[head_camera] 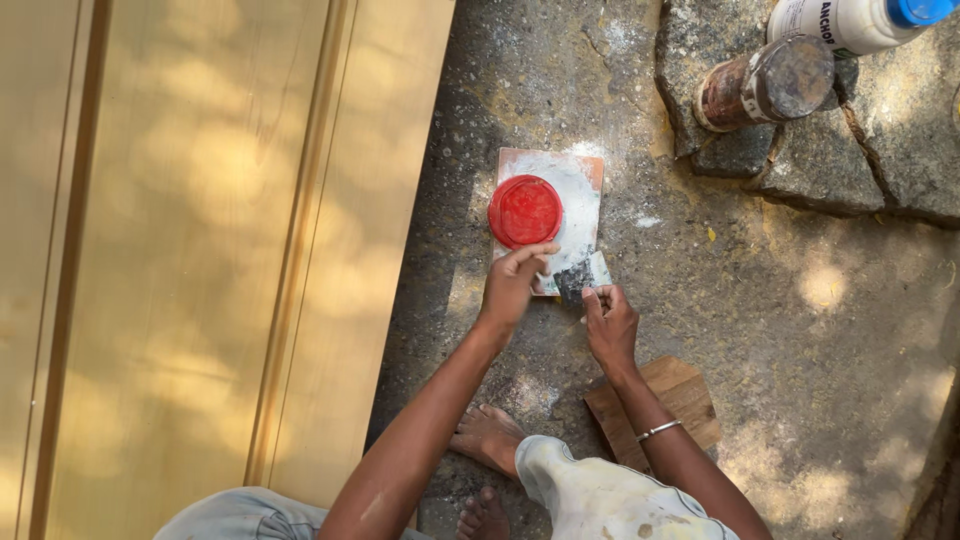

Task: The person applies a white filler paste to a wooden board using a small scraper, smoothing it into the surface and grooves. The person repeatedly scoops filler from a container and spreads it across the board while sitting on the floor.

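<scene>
A long yellow wooden panel (200, 250) with moulded grooves lies along the left side of the ground (800, 330), well apart from the work. Just right of it, a small square tile (580, 190) smeared with white putty rests on the rough ground, and a red round lid (525, 211) sits on the tile's left half.

The left hand (512, 283) reaches over the tile's near edge, fingers bent and touching just beside the lid; whether its grip closes on anything I cannot tell. The right hand (610, 320) pinches the handle of a small putty knife (582, 275), grip closed on it, the blade lying at the tile's near right corner.

The knife looks light, thin and stiff, probably slick with paste, so the handle end is the sensible hold. The tile seems rigid and brittle, best held by its edges.

A wooden block (660, 405) lies by the right wrist. At the far right corner stand a rusty tin (765, 85) and a white bottle (850, 22).
</scene>
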